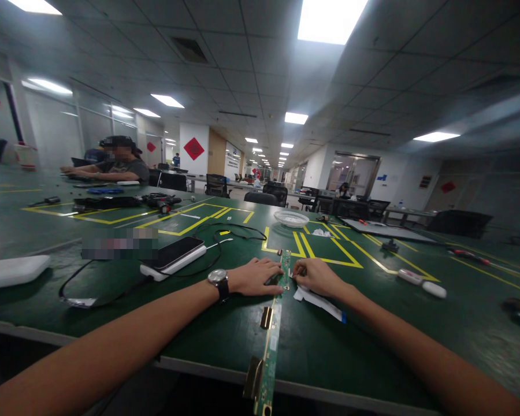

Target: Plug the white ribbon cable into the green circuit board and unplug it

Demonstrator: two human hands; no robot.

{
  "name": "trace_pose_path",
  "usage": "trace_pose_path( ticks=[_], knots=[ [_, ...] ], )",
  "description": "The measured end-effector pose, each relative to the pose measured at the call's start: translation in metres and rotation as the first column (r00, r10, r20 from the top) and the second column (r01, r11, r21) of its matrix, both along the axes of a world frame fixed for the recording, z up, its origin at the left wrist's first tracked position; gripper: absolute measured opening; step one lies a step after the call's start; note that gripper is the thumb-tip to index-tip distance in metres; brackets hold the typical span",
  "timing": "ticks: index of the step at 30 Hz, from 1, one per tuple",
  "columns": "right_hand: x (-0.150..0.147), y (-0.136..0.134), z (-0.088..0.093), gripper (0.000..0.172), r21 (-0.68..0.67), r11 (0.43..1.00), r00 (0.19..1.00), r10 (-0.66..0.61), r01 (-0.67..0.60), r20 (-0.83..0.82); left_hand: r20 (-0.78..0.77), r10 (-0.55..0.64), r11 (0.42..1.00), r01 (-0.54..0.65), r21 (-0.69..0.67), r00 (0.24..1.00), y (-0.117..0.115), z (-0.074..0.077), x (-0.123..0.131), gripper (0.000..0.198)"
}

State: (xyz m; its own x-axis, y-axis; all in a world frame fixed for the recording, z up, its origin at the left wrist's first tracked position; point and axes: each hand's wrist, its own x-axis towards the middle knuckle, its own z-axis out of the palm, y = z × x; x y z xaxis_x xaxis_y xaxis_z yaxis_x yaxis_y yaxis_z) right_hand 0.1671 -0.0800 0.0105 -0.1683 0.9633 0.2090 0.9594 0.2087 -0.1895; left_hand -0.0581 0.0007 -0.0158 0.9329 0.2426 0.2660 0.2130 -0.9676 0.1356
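While the long green circuit board strip (272,341) lies on the dark green bench (372,335), running from the near edge straight away from you, both your hands sit at its far end. Your left hand (255,277), with a wristwatch (219,279) on the wrist, rests palm down against the strip's left edge, its fingers stretched out and gripping nothing that you can see. A dark shape shows under its fingertips, but it is too small to make out. Your right hand (319,278) meets the strip's right edge with its fingers curled in and the tips drawn together. Whether they pinch the board itself or some small part, I cannot tell.

A white paper slip (318,301) lies just right of the strip, partly under that hand. Left of the strip a phone (173,253) rests on a white block, with a black cable (238,231) looping beyond it. Past the strip's far end stands a white basket (291,218). Far to the left of the strip a co-worker (121,164) leans on the bench.
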Motion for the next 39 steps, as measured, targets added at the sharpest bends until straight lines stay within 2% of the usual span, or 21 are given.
trace_pose_path(
  ticks=[12,22,29,33,37,39],
  knots=[
    [0.0,0.002,-0.007,0.016,0.057,0.998,0.999,-0.011,0.013,-0.037,-0.044,0.003,1.0,-0.004,-0.028,0.999,-0.001,0.003,0.0,0.059],
    [0.014,0.006,-0.007,0.012,0.081,0.977,0.974,0.205,-0.197,-0.097,-0.079,-0.027,0.995,0.019,-0.097,0.996,0.005,0.004,0.0,0.06],
    [0.023,0.016,-0.014,0.011,0.099,0.96,0.954,0.274,-0.263,-0.12,-0.115,-0.003,0.996,-0.007,-0.091,0.993,0.003,0.007,0.0,0.061],
    [0.025,0.017,-0.01,0.013,0.091,0.95,0.944,0.307,-0.298,-0.121,-0.124,-0.001,0.996,-0.01,-0.086,0.992,0.003,0.009,-0.001,0.062],
    [0.021,0.013,-0.002,0.016,0.121,0.905,0.898,0.422,-0.409,-0.126,-0.076,-0.009,0.999,0.005,-0.046,0.997,0.003,0.01,-0.002,0.05],
    [0.017,0.012,0.0,0.023,0.136,0.883,0.879,0.464,-0.449,-0.109,0.012,0.039,0.999,-0.039,0.016,0.999,0.003,0.012,-0.003,0.042]
  ],
)
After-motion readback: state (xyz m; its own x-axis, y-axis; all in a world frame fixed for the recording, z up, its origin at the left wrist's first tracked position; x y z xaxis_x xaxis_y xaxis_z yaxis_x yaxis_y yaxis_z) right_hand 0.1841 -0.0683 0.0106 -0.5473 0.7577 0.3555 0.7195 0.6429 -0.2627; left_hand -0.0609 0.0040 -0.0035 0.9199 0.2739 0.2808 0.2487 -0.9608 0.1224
